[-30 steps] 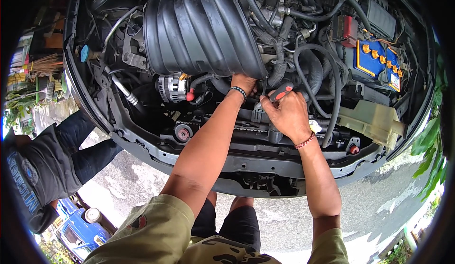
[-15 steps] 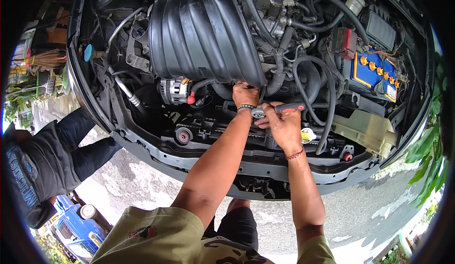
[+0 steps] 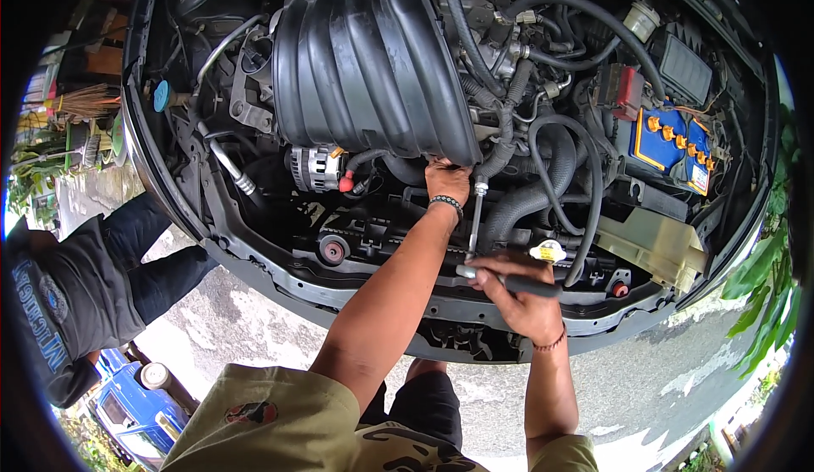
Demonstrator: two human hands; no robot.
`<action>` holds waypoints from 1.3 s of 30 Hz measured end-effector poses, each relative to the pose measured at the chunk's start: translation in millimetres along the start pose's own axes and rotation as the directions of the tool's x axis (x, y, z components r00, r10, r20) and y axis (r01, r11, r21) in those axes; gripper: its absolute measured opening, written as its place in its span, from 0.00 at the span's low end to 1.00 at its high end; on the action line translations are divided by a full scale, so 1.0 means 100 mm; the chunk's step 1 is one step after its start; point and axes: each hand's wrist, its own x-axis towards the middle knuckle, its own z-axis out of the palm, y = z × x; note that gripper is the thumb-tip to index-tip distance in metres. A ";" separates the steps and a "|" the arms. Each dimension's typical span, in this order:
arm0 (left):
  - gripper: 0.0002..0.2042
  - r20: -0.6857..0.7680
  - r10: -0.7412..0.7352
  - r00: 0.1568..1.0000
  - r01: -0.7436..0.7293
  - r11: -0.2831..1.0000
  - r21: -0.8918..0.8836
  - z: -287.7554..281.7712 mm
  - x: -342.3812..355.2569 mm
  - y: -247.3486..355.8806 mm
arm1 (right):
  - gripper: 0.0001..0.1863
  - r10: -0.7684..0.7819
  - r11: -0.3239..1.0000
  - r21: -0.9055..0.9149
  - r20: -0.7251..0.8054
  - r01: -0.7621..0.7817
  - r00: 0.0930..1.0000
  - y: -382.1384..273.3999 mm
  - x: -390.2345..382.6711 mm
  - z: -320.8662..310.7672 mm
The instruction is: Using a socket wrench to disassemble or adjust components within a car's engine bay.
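My left hand (image 3: 448, 182) reaches under the lower right edge of a ribbed black engine cover (image 3: 365, 61); its fingers look curled, and what they grip is hidden. My right hand (image 3: 521, 302) is closed round a dark-handled ratchet (image 3: 530, 285) held across the front of the engine bay. A long metal extension with a socket (image 3: 477, 213) runs from the ratchet's head up toward the cover's edge, just right of my left hand. A thick ribbed hose (image 3: 526, 217) lies right of the extension. An alternator (image 3: 314, 168) sits left of my left hand.
A battery with orange caps (image 3: 670, 145), a translucent reservoir (image 3: 653, 251) and a yellow-labelled cap (image 3: 547, 251) are on the right. The car's metal front edge (image 3: 297, 285) crosses below. Another person (image 3: 76, 294) stands at the left, beyond which are a blue vehicle (image 3: 131, 404) and plants.
My right hand has moved down toward the front edge with the ratchet, bringing the long extension into clear view. My left hand has shifted slightly down in the picture and stays under the cover.
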 end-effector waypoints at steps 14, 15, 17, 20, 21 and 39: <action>0.15 0.180 0.018 0.984 -0.056 0.976 0.212 0.23 0.32 -0.44 | 0.13 -0.195 0.962 -0.245 -0.316 0.118 0.929 0.26 -0.42 -0.04; 0.14 0.090 0.037 0.995 -0.050 0.987 0.155 0.30 0.43 -0.65 | 0.13 -0.193 0.959 -0.260 -0.309 0.113 0.931 0.26 -0.42 -0.03; 0.14 -0.004 0.045 0.999 -0.045 0.995 0.093 0.46 0.58 -1.09 | 0.14 -0.200 0.957 -0.265 -0.297 0.121 0.934 0.24 -0.41 -0.01; 0.16 -0.309 -0.050 0.950 -0.065 0.934 -0.352 0.59 0.66 -1.53 | 0.15 -0.178 0.961 -0.256 -0.292 0.103 0.940 0.23 -0.40 0.00; 0.16 -0.231 -0.051 0.972 -0.016 0.960 -0.279 0.58 0.66 -1.59 | 0.15 -0.177 0.959 -0.264 -0.287 0.100 0.941 0.23 -0.40 0.00; 0.42 0.106 -0.083 0.991 0.072 0.992 0.102 0.25 0.39 -0.70 | 0.13 -0.238 0.928 -0.356 -0.327 0.114 0.914 0.27 -0.40 0.05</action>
